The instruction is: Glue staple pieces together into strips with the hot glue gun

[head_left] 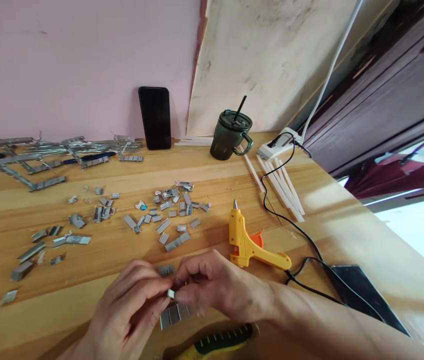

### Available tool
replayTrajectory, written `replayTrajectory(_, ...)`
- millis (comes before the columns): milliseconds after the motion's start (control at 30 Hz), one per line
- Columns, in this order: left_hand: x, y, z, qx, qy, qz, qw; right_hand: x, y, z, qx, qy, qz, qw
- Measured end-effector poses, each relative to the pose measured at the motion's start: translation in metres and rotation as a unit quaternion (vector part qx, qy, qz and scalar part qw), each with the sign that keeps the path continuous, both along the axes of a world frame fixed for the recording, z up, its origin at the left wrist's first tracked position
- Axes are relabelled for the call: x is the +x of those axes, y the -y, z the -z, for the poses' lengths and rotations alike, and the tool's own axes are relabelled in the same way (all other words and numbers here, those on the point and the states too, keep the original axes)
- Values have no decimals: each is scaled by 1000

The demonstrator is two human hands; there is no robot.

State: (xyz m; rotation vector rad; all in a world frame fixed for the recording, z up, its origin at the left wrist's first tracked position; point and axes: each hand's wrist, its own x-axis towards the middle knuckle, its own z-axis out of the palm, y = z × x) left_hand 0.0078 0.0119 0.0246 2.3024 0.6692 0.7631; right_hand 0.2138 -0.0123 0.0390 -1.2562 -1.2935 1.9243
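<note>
My left hand [131, 305] and my right hand [212, 287] meet low in the middle of the view. Both pinch a short staple strip [171, 294], a small silvery piece with a bright end, between their fingertips. Just under the fingers lies a flat row of grey staple strips [174, 315], partly covered by my right hand. Another short strip piece [165, 269] shows behind the fingertips. Closer to me is a yellow and black handle [223, 340], its tool cut off by the frame's bottom edge.
A yellow glue gun [240, 237] lies right of my hands, its black cord running past a dark tablet-like device [365, 295]. Loose staple pieces [176, 200] are scattered ahead. Stapled-together frames [32, 162], a phone [155, 118], a mug [230, 134], white glue sticks [281, 185] and a power strip [279, 144] stand farther back.
</note>
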Motion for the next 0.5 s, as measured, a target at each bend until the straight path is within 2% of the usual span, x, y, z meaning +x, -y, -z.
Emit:
replayTrajectory(67, 2, 1, -1, -17, 22, -9, 1000, -1, 1, 5, -45, -73, 15, 996)
replayTrajectory(167, 4, 2, -2, -34, 62, -26, 997, -4, 4, 8, -58, -131, 30, 989)
replayTrajectory(367, 5, 7, -3, -61, 79, -54, 994, -12, 11, 6, -78, -167, 56, 981)
replayTrajectory(500, 5, 12, -2, -118, 81, -70, 987, -16, 13, 9, -84, -185, 65, 977)
